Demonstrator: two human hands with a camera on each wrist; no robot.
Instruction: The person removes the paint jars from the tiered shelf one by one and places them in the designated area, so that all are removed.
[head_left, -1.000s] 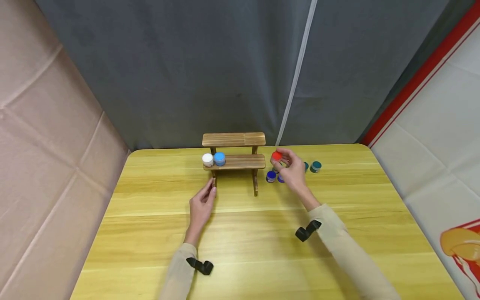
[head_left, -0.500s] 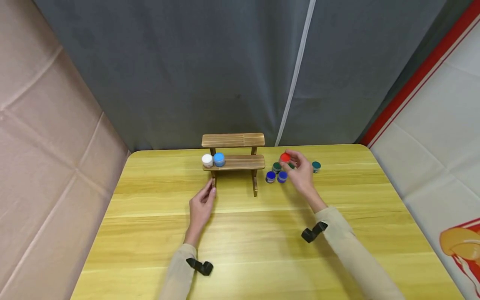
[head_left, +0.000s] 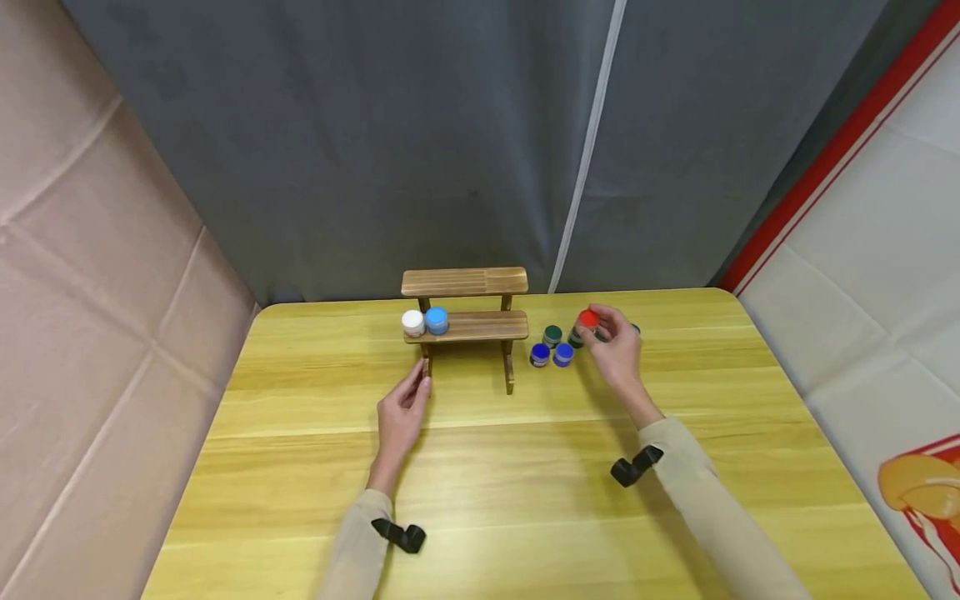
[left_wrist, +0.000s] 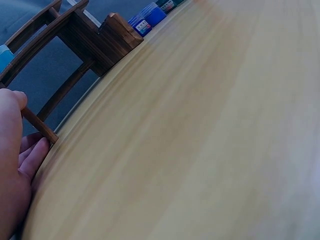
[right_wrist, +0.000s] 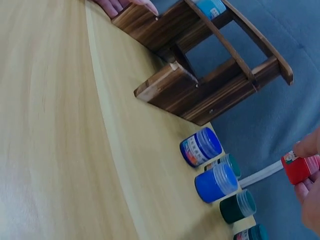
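Observation:
My left hand (head_left: 400, 415) pinches the front left leg of a small two-tier wooden shelf (head_left: 487, 324), thumb on one side and fingers on the other. A white-lidded jar (head_left: 413, 323) and a light blue jar (head_left: 437, 321) stand side by side at the left of its lower tier. To the right of the shelf, my right hand (head_left: 618, 357) holds a small red paint jar (right_wrist: 297, 169) between thumb and fingers, raised above the table. Below it stand two blue jars (right_wrist: 215, 182) and several dark green jars (right_wrist: 237, 206), some partly hidden by the hand in the head view.
The shelf's upper tier (head_left: 465, 282) holds no jars. The wooden table (head_left: 480, 500) ends at a grey curtain (head_left: 337, 167) behind the shelf. A pale panel (head_left: 112, 333) rises on the left and a white, red-edged one (head_left: 877, 233) on the right.
My right hand has carried the red jar to the right, away from the shelf, uncovering the blue jars and a green one. My left hand stays on the shelf leg.

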